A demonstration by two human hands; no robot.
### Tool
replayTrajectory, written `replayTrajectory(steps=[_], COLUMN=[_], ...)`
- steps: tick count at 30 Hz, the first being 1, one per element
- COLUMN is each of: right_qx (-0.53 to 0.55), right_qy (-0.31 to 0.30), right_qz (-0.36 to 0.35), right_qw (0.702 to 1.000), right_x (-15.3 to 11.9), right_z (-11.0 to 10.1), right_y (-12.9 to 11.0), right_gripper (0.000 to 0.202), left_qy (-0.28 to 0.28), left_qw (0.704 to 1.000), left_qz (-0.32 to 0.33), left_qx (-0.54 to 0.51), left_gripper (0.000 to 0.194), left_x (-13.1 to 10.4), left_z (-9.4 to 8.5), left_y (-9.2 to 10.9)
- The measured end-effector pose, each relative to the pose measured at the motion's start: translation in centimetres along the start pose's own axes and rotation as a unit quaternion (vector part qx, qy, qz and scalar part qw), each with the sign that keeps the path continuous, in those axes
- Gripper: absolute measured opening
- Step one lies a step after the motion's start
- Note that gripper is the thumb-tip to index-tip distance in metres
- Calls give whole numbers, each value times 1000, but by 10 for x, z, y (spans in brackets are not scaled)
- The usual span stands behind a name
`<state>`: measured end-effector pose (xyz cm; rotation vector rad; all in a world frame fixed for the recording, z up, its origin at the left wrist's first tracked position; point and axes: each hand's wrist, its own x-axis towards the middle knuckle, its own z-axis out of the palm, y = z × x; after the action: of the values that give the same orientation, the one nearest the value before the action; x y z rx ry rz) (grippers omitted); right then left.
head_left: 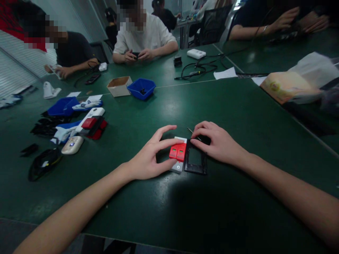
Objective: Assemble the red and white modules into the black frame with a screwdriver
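My left hand (150, 157) closes its thumb and a finger on a grey block with two red modules (178, 151), each with a small green window. The index finger is stretched out above it. The block lies on the green table. Right beside it lies a flat black rectangular frame (195, 168) with an opening in its middle. My right hand (214, 141) has its fingertips drawn together at the frame's upper edge and covers that corner. A thin metal rod (189, 130) pokes out by these fingers; whether they touch it I cannot tell.
To the left lie a blue tray (63, 106), gloves (87, 105), a white-and-red device (91, 116), a cream device (72, 145) and a coiled black cable (43, 165). A cardboard box (119, 92) and a blue bin (141, 93) stand ahead. Several people sit around the table.
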<state>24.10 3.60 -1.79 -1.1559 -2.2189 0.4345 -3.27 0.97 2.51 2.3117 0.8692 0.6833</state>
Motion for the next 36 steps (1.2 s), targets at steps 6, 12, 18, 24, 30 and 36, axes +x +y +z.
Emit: replayTrajectory(steps=[6, 12, 18, 24, 30, 36], right_qx=[3, 42, 88, 72, 50, 63], right_qy=[-1, -24, -62, -63, -54, -13], right_qz=[0, 14, -14, -21, -11, -19], right_qw=[1000, 999, 994, 995, 997, 998], right_x=[1, 3, 6, 6, 6, 5], right_z=[0, -5, -7, -5, -4, -5], right_y=[1, 8, 14, 11, 8, 4], right_gripper=[14, 13, 13, 13, 11, 15], left_qy=[47, 43, -16, -16, 16, -34], left_qw=[998, 999, 994, 992, 997, 995], left_qz=[-5, -21, 95, 122, 80, 65], left_qx=[39, 26, -50, 14, -2, 64], left_gripper=[73, 68, 45, 47, 51, 108], left_x=[-7, -9, -10, -15, -23, -21], left_z=[7, 15, 7, 15, 16, 19], left_y=[4, 8, 10, 11, 0, 7])
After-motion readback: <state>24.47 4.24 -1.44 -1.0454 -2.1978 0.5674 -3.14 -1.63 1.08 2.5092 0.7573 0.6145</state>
